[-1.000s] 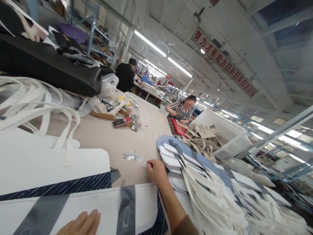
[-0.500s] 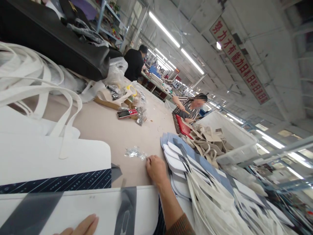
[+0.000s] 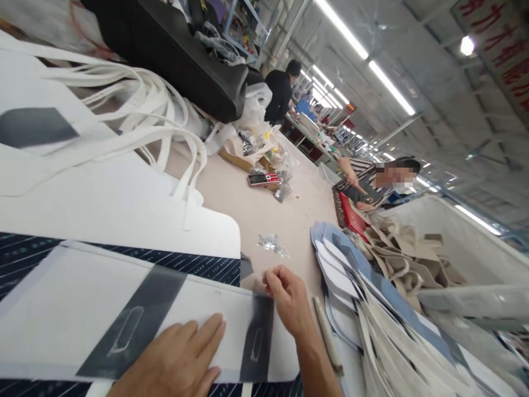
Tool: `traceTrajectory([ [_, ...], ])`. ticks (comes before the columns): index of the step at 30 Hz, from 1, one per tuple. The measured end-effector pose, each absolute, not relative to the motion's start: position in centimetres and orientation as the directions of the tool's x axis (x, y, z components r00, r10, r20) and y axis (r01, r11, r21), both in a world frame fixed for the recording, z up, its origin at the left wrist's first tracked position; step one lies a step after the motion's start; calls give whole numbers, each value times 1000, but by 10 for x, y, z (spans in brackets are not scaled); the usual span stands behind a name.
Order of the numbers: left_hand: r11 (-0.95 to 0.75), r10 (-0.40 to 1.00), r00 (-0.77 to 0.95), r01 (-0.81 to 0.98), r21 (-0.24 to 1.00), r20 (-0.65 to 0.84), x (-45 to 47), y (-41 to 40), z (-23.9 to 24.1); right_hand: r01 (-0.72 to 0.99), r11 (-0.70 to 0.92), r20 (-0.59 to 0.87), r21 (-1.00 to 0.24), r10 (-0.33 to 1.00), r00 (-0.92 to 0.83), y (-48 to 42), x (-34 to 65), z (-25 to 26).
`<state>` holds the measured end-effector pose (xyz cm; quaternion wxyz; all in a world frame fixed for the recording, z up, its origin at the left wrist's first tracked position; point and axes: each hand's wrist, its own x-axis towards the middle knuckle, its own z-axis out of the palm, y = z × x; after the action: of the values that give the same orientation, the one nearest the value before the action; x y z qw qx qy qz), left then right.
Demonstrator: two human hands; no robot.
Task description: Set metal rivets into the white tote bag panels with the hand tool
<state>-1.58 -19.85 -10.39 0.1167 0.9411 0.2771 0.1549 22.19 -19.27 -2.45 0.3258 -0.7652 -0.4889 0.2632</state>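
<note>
Now both hands on the white panel [image 3: 124, 298]: left hand [image 3: 173, 364] flat, right hand [image 3: 289, 298] (pinched, off the studs [image 3: 270, 242]).

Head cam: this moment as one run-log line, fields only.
left hand: flat on white bag panel | right hand: fingertips pinched at panel's grey strap | small metal parts: loose on table beyond

Two hands, left [image 3: 173, 361] and right [image 3: 289, 300] | two grey bands [image 3: 132, 325] on the white bag panel [image 3: 61, 309] | one phone [image 3: 263, 178] | one pile of silver fittings [image 3: 271, 243] | two other people [image 3: 281, 94] | one white bin [image 3: 463, 242]
</note>
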Motion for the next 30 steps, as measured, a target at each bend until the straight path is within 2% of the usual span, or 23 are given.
traceTrajectory([
  [5, -772, 562, 822, 481, 416, 92, -16, -198, -88, 810, -91, 11, -579, 993, 120, -189, 177, -26],
  [9, -773, 559, 822, 471, 425, 105, -16, -199, -88, 904, 52, -22, -425, 997, -68, -181, 169, -30],
  [15, -786, 568, 803, 465, 407, 180, -14, -200, -89, 973, 107, -109, -203, 985, -131, -173, 166, -25],
  [19, -786, 579, 784, 465, 409, 223, -15, -198, -87, 986, 116, -159, -116, 978, -134, -171, 161, -23],
  [24, -784, 585, 764, 448, 429, 272, -15, -196, -85, 997, 39, -167, -67, 985, -49, -173, 153, -26],
  [30, -794, 593, 729, 459, 399, 340, -15, -197, -85, 963, -143, -201, -228, 975, 97, -172, 151, -28],
])
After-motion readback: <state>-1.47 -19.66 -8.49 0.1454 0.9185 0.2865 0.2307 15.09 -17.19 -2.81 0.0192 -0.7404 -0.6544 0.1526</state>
